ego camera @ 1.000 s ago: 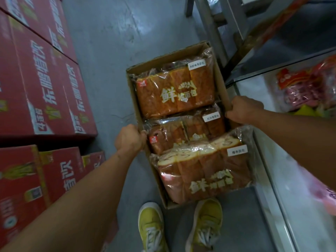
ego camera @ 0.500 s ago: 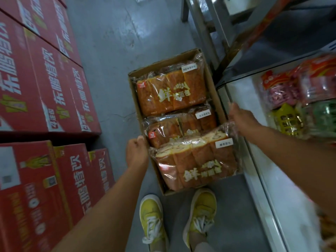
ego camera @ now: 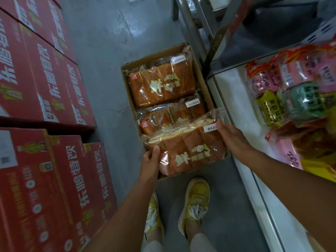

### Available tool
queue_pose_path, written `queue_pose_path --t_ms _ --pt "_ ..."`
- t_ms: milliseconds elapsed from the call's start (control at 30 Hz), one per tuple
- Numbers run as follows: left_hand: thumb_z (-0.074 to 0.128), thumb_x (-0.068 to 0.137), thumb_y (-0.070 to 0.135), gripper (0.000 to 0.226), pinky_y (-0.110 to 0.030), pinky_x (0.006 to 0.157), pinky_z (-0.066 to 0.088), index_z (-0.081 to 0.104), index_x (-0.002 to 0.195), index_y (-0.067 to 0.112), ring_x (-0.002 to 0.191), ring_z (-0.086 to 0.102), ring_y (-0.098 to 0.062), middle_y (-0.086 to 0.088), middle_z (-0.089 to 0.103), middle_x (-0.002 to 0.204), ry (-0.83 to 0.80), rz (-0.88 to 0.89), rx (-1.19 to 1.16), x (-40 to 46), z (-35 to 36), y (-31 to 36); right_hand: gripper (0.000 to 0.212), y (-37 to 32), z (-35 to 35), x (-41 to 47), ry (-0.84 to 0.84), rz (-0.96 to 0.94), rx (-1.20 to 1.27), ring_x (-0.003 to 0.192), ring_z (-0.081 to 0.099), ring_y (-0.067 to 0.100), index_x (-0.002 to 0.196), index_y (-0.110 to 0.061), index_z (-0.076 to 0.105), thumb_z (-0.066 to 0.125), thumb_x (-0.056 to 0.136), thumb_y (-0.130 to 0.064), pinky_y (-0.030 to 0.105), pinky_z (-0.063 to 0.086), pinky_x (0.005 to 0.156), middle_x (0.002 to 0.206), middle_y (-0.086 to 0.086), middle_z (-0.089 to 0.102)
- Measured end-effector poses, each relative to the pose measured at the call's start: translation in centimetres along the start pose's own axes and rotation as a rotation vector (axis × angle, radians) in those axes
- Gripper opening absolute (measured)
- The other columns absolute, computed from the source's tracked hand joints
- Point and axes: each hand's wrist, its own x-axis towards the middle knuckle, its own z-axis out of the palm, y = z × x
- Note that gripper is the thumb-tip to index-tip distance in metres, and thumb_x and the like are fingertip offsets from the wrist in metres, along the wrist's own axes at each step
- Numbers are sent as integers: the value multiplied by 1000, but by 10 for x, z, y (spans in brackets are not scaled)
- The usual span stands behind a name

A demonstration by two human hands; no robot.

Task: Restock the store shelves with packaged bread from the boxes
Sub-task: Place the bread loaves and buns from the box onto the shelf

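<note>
An open cardboard box (ego camera: pixel 125 79) lies on the floor in front of my feet with three clear-wrapped bread loaves in it. The nearest loaf (ego camera: pixel 189 150) has a white label and yellow print. My left hand (ego camera: pixel 150 163) grips its left end, thumb on top of the wrapper. My right hand (ego camera: pixel 231 137) holds its right end, fingers against the side by the label. Behind it lie a middle loaf (ego camera: pixel 171 115) and a far loaf (ego camera: pixel 161 84).
A white store shelf (ego camera: pixel 236 110) runs along the right, holding colourful packaged goods (ego camera: pixel 291 91). Stacked red drink cartons (ego camera: pixel 36 79) fill the left side. Metal shelf legs (ego camera: pixel 192 24) stand beyond the box. My yellow shoes (ego camera: pixel 196 199) are on the grey floor (ego camera: pixel 109 33).
Both hands left the box's side walls and moved inward onto the two ends of the nearest loaf. The view shifted slightly, showing more of the shelf.
</note>
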Motion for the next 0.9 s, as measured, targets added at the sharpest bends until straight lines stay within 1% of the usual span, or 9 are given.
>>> queue_pose_path --t_ms 100,167,333,400,500,633,700,767,900 --pt "53 93 53 57 -32 82 56 54 131 10 97 67 -22 -8 68 116 -31 -31 -44 4 7 -6 46 8 6 -1 -15 5 -8 90 66 16 115 -24 64 40 96 -58 34 53 89 97 -2 68" --pt "49 91 62 67 -41 95 52 50 137 13 112 64 -28 -9 65 125 -25 -49 -68 4 12 -6 47 10 11 -1 -35 28 8 93 66 17 121 -23 61 42 96 -58 34 53 89 104 1 68" --pt "41 79 83 89 -45 97 53 50 140 19 115 64 -28 -9 62 133 29 -106 -167 29 15 -22 53 10 17 2 -64 62 9 102 64 22 132 -22 54 40 97 -59 35 51 91 119 4 64" --pt "33 94 71 72 -39 80 59 49 141 19 111 65 -27 -9 62 133 44 -130 -196 21 16 -15 51 9 18 2 -58 48 0 102 63 22 131 -23 55 35 99 -57 37 50 94 120 5 64" --pt "28 101 60 61 -32 60 53 49 141 19 97 66 -23 -8 62 132 49 -191 -210 6 12 -2 56 4 16 0 -27 48 -30 106 63 26 131 -24 57 32 97 -62 46 49 100 119 7 64" --pt "30 99 63 65 -36 61 50 47 142 18 99 58 -23 -9 58 133 -45 -211 -143 -19 0 12 72 -7 8 -15 52 60 -92 110 62 29 131 -24 58 31 88 -76 49 46 103 125 9 64" --pt "31 97 65 64 -35 60 50 48 139 20 94 58 -23 -7 58 123 -96 -211 -124 -35 -7 19 81 -14 5 -29 75 68 -134 108 62 30 125 -26 61 30 79 -85 51 46 101 121 8 65" --pt "37 92 69 66 -40 65 54 51 133 20 93 62 -25 -6 60 113 -145 -226 -142 -52 -11 27 73 -23 2 -45 99 50 -183 104 63 29 115 -28 61 32 79 -84 50 48 98 116 7 66" --pt "61 46 96 110 -55 92 54 56 130 26 109 65 -33 -6 64 126 -77 -134 -79 -41 -27 14 58 -46 0 -83 183 36 -256 107 59 31 115 -20 55 36 91 -69 48 46 97 115 6 62"
